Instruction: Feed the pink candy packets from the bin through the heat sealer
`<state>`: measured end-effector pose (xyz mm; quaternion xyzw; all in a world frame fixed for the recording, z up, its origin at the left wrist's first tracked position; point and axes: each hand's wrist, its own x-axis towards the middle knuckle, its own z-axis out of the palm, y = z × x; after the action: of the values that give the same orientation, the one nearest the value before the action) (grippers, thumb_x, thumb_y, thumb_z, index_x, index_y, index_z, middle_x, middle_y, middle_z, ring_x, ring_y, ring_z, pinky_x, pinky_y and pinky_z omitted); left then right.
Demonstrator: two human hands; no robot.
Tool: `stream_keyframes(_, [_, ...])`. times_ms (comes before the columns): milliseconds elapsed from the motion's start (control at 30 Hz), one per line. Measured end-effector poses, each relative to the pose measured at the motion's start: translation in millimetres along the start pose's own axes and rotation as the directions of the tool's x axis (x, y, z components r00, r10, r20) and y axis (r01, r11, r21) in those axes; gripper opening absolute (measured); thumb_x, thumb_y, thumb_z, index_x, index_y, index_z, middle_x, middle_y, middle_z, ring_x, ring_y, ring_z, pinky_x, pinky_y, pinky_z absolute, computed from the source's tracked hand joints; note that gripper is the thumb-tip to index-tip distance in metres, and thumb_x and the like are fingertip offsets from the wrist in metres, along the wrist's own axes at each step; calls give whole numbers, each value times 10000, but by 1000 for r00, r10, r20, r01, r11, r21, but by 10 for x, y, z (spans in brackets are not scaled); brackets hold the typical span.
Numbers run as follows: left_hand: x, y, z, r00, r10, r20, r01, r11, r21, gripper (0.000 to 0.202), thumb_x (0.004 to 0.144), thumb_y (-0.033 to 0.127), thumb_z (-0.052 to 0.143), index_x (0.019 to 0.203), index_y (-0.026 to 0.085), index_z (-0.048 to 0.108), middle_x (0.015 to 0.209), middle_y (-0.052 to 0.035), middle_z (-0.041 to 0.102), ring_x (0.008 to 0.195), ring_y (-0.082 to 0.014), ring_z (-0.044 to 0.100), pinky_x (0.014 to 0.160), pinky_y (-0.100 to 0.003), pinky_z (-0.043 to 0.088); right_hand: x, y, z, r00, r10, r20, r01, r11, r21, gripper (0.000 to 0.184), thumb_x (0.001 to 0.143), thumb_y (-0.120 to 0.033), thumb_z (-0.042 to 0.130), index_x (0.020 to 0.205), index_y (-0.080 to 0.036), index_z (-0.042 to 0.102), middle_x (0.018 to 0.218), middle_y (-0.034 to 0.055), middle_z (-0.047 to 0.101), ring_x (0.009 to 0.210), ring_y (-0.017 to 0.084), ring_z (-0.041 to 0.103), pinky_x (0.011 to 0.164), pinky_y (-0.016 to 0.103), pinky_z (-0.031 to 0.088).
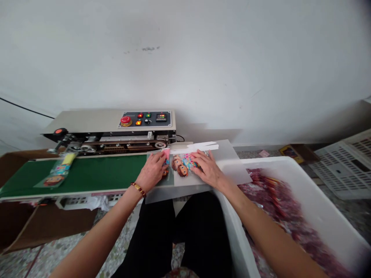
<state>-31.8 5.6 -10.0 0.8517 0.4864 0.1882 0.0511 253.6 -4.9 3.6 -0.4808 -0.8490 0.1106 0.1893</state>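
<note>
My left hand (153, 171) lies with fingers stretched out on a clear packet with a pink top (166, 159) at the right end of the green conveyor belt (95, 173). My right hand (206, 168) rests flat, fingers spread, on a small row of clear packets with cartoon-head toys (181, 165) lying on a white plastic board (199, 183). Another filled packet (59, 171) rides on the belt far to the left, under the sealing head of the band sealer (116, 133).
The sealer's control panel (145, 119) shows a red button and lit lamps. A large white tub (315, 208) at my right holds many reddish packets. A white slotted crate (344, 166) stands at the far right. Brown cardboard (34, 224) sits under the belt's left end.
</note>
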Motion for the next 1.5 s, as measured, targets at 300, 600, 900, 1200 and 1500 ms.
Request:
stream_keyframes(300, [-272,-355,-281,977,-196,-89,208,966,156,330,970,260,457,1218,180,660,1346,-177,651,1256,-357,599,1144,-692,345,402,-270,137,996,-69,57,69,998,1,291,950,-175,537,1168,-238,720,1453,93,617,1456,312,416,1199,689,157])
stream_keyframes(600, [70,345,-12,982,184,32,-185,983,6,465,957,119,384,1360,212,597,1445,-112,605,1390,-283,487,1192,-576,334,-204,-9,-89,999,29,-26,-30,999,-32,284,946,-187,544,1132,-254,749,1499,97,574,1465,329,397,1184,671,196])
stream_keyframes(900, [9,621,-176,998,9,-55,-3,995,98,244,974,228,518,1128,288,697,1194,-66,727,1126,-312,578,1036,-608,383,-59,-223,-38,987,132,-91,-139,988,-69,328,1010,-262,483,1288,-222,654,1481,117,586,1451,309,421,1195,654,213])
stream_keyframes(1200, [93,505,-76,992,112,65,-118,986,114,393,943,95,468,1280,207,637,1337,-111,652,1089,-280,601,953,-471,488,-56,-224,89,985,167,-40,-170,975,-139,407,1003,-206,472,1395,-220,582,1518,130,549,1408,322,459,1178,731,172])
stream_keyframes(1500, [358,328,-178,998,52,-32,-54,996,-66,311,999,185,433,1190,197,678,1230,-118,699,1108,-240,646,982,-426,528,169,-301,-39,977,162,-136,-177,978,-113,299,1006,-246,464,1188,-230,700,1366,128,663,1294,318,535,1178,705,181])
